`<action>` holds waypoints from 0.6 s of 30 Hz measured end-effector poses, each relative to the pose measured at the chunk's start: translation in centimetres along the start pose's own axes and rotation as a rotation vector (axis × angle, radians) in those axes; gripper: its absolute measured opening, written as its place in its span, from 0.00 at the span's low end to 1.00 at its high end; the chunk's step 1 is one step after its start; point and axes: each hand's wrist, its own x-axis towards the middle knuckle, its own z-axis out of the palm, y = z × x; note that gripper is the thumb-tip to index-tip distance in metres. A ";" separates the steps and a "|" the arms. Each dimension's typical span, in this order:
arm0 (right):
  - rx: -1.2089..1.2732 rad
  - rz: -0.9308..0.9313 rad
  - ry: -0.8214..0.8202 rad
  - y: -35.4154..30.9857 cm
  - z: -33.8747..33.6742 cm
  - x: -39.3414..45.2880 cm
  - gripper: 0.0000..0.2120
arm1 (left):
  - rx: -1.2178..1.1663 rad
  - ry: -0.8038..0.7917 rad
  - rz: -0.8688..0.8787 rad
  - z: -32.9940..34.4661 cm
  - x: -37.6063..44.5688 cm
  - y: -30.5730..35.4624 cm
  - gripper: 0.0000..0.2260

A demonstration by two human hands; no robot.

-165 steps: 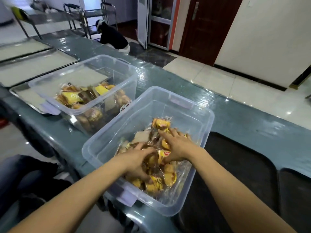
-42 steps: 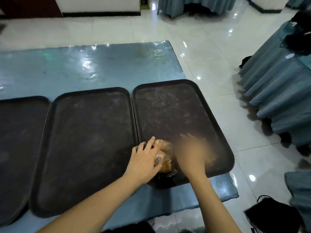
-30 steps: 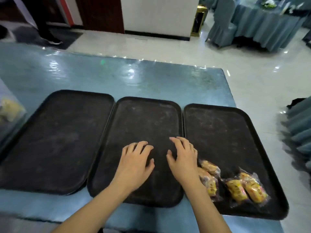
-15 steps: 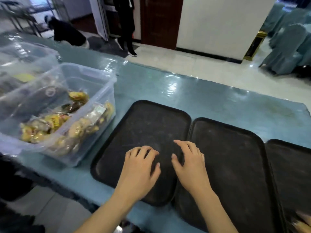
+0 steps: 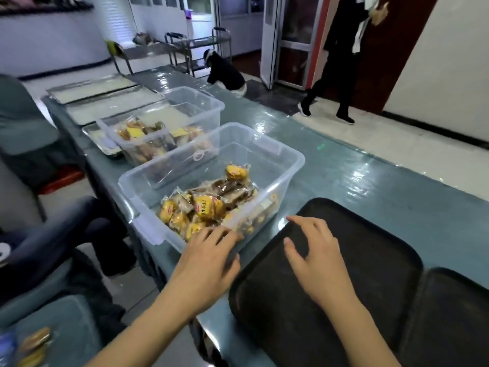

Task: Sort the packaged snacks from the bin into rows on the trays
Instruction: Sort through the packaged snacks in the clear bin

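Observation:
A clear plastic bin (image 5: 288,165) stands on the blue table, holding several yellow and brown packaged snacks (image 5: 209,205). My left hand (image 5: 206,263) hovers at the bin's near corner, fingers spread, holding nothing. My right hand (image 5: 315,255) is open over the left end of a dark tray (image 5: 370,250), also with nothing in it. A second dark tray (image 5: 449,308) lies to its right.
A second clear bin (image 5: 209,107) with more snacks sits behind the first, on metal trays (image 5: 105,94). A seated person's legs (image 5: 53,234) are at the left. Another person (image 5: 341,62) walks by the door beyond the table. Snacks (image 5: 34,343) lie at the bottom left.
My view has swung left from the trays to the bin. Both hands, which put snacks on the right tray, moved left with nothing in them; the left now reaches the bin's corner.

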 end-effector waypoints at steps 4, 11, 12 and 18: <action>-0.062 -0.044 -0.038 -1.7 2.3 5.7 0.21 | 0.121 -0.032 0.038 -1.2 5.1 -6.2 0.17; -0.261 0.012 -0.138 -4.0 9.4 17.7 0.22 | 0.335 -0.371 0.238 1.4 15.4 -15.9 0.36; -0.299 0.029 -0.168 -4.2 10.7 19.5 0.22 | 0.367 -0.428 0.279 2.0 16.5 -16.7 0.38; -0.527 0.128 -0.354 -3.5 17.2 27.4 0.29 | 0.519 -0.542 0.495 5.2 18.9 -19.2 0.36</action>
